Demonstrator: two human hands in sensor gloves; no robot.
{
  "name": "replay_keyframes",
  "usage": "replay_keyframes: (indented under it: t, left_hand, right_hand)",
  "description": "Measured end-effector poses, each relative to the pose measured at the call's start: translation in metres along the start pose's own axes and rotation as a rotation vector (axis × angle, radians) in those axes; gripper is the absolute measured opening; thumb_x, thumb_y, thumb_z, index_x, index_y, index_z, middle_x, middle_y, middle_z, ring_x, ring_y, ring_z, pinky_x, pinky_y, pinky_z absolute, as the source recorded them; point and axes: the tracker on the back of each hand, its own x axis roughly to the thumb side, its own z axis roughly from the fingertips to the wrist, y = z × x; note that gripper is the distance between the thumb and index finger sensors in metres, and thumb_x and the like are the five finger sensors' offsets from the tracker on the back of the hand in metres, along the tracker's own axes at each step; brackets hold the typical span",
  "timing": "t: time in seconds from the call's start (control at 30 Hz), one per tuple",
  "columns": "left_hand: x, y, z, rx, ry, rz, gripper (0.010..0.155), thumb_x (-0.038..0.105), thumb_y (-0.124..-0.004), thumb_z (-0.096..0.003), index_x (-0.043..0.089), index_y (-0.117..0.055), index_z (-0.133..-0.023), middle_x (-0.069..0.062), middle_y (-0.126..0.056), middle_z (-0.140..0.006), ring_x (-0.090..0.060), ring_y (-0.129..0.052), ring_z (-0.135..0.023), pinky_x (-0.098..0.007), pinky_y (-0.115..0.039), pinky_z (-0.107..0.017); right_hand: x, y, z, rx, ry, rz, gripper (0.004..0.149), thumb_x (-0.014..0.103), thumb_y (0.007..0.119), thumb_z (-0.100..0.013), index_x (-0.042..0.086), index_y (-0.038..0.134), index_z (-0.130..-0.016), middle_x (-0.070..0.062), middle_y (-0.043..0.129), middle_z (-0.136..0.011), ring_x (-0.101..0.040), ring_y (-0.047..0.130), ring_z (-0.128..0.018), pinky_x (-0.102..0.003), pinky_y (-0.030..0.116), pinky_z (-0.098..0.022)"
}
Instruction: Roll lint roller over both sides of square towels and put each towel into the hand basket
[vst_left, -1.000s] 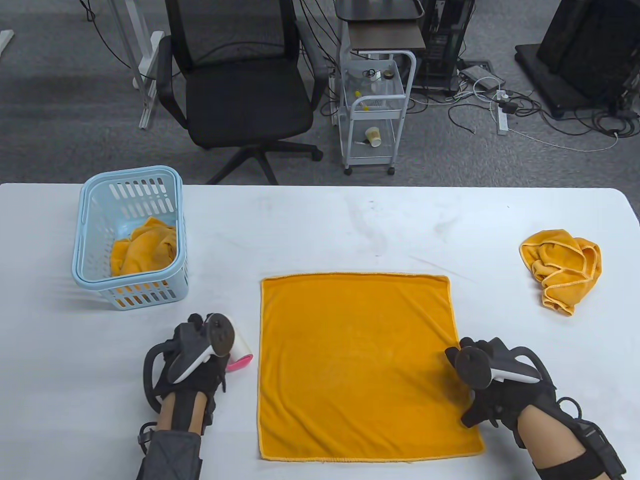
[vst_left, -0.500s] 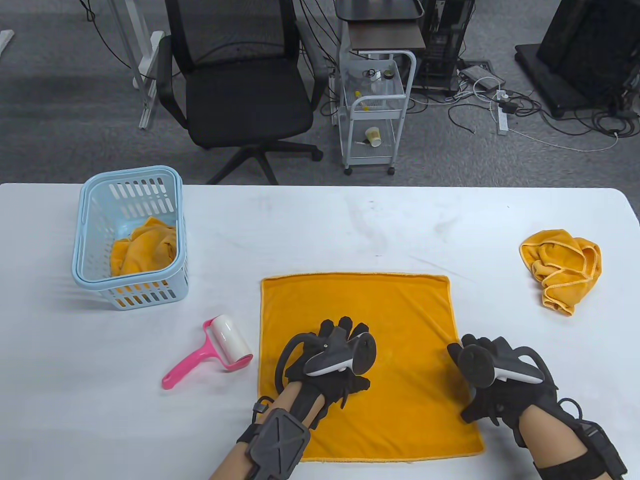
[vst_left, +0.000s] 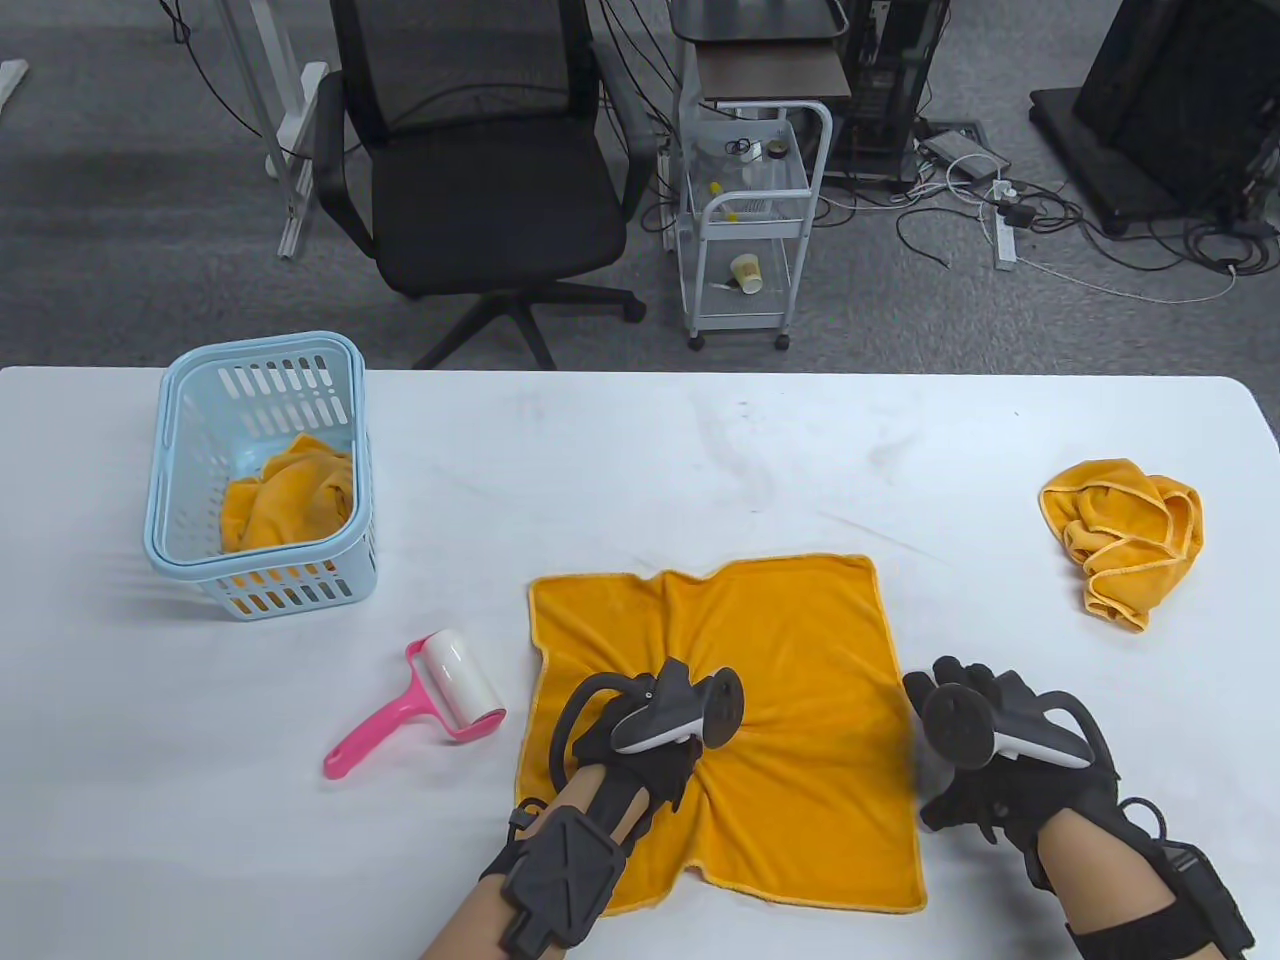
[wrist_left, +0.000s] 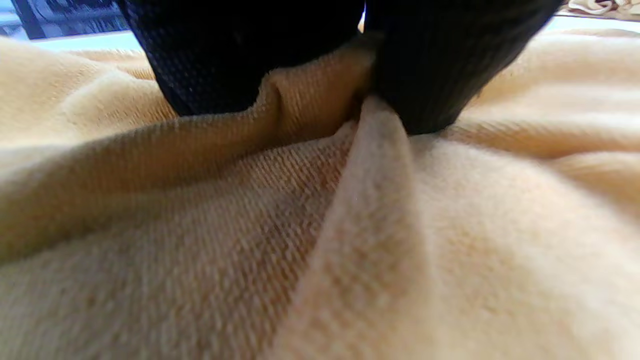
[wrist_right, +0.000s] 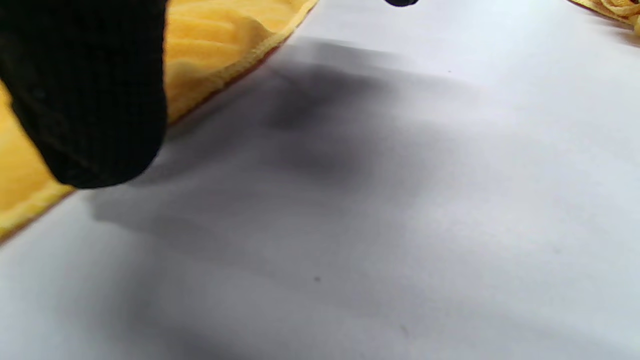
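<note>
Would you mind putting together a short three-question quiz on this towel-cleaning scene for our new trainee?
1. True or false: the left hand is gathering the middle of the spread towel into a bunch.
2. Where does the lint roller lie? A) in the basket B) on the table, left of the spread towel C) in the right hand
3. Fill in: the basket already holds one ____ towel.

Key
1. True; the left wrist view shows fingers pinching a fold.
2. B
3. orange; another crumpled towel waits at the table's right, and the right hand holds nothing.
</note>
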Motion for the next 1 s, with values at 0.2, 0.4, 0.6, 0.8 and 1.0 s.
replay_keyframes:
  t: [0.2,0.4,0.6,0.8,1.0]
  left_hand:
    - [-0.04,0.047,0.018,0.115,0.029,0.288,0.041,0.037,-0.089,-0.0491,0.034,-0.077,-0.088,0.0,-0.084,-0.094,-0.026,-0.096,-0.076,-0.044,-0.093,-0.057]
    - [-0.126,0.128,0.065,0.423,0.19,0.513,0.042,0.034,-0.09,-0.0495,0.034,-0.077,-0.089,0.0,-0.084,-0.095,-0.024,-0.098,-0.077,-0.039,-0.096,-0.057]
    - [-0.218,0.192,0.123,0.731,0.424,0.664,0.044,0.032,-0.091,-0.0502,0.034,-0.073,-0.09,0.001,-0.08,-0.097,-0.024,-0.096,-0.08,-0.037,-0.095,-0.059]
    - [-0.288,0.224,0.167,1.036,0.646,0.629,0.044,0.029,-0.088,-0.0526,0.036,-0.066,-0.091,0.003,-0.072,-0.102,-0.023,-0.09,-0.087,-0.035,-0.091,-0.065]
    - [-0.33,0.184,0.13,0.916,0.796,0.511,0.042,0.026,-0.082,-0.0555,0.035,-0.068,-0.094,0.001,-0.068,-0.108,-0.027,-0.086,-0.095,-0.037,-0.086,-0.07]
  right_hand:
    - [-0.001,0.0,0.0,-0.016,-0.002,-0.007,0.12,0.059,0.097,-0.036,0.016,0.011,-0.11,-0.026,0.012,-0.114,-0.057,0.023,-0.103,-0.076,0.038,-0.067]
    - [-0.001,0.0,0.0,-0.025,0.0,-0.017,0.12,0.059,0.096,-0.036,0.016,0.011,-0.11,-0.026,0.011,-0.114,-0.057,0.023,-0.104,-0.076,0.038,-0.068]
    - [-0.001,0.0,0.0,-0.024,0.004,-0.017,0.12,0.059,0.096,-0.036,0.016,0.011,-0.11,-0.026,0.011,-0.114,-0.057,0.023,-0.104,-0.076,0.038,-0.068]
    - [-0.001,-0.001,0.0,-0.024,0.004,-0.022,0.12,0.059,0.096,-0.036,0.016,0.011,-0.11,-0.026,0.011,-0.114,-0.057,0.022,-0.104,-0.076,0.038,-0.068]
    - [0.0,-0.001,-0.001,-0.019,-0.005,-0.023,0.12,0.059,0.096,-0.037,0.016,0.011,-0.11,-0.026,0.011,-0.114,-0.057,0.022,-0.103,-0.076,0.038,-0.068]
